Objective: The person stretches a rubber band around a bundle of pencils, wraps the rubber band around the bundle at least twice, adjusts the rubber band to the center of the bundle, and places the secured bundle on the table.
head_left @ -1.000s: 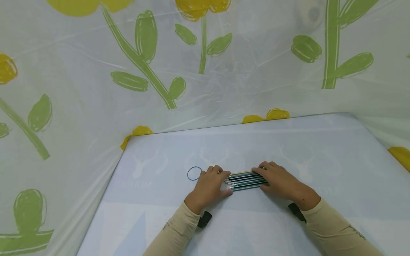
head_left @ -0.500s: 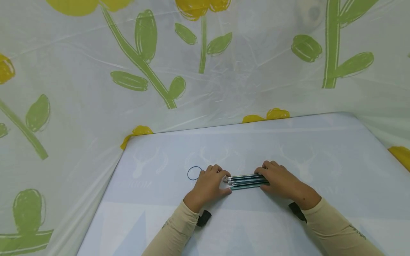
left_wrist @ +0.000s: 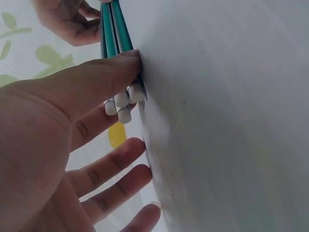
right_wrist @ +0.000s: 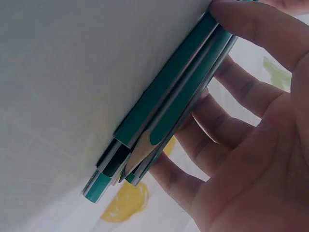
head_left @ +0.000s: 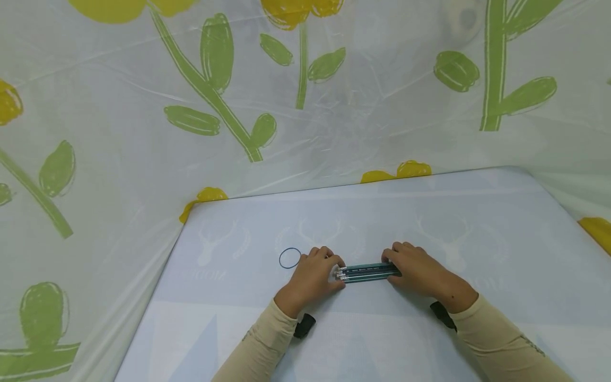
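The left thumb (left_wrist: 108, 77) presses the near side of the pencils (head_left: 367, 272) close to their white eraser ends (left_wrist: 124, 104), a forefinger bracing the far side; that hand's other fingers fan apart. At the pencils' opposite end the right hand (head_left: 420, 271) holds them too, thumb on the near side, fingers half bent along the far one.

From where I stand, the left hand (head_left: 312, 273) and its partner seem to be squaring up the pencils, which lie on the table between them. I'd squeeze evenly from both ends, gently enough that none rides over its neighbour; the right-hand ends look staggered, one sharpened point (right_wrist: 141, 153) among them, so a light lengthwise tap might level them.

Left of the pencils, just beyond the left hand, lies a blue ring (head_left: 289, 258). Behind them, past the white tabletop (head_left: 363, 228), hangs a flowered sheet (head_left: 372, 116).
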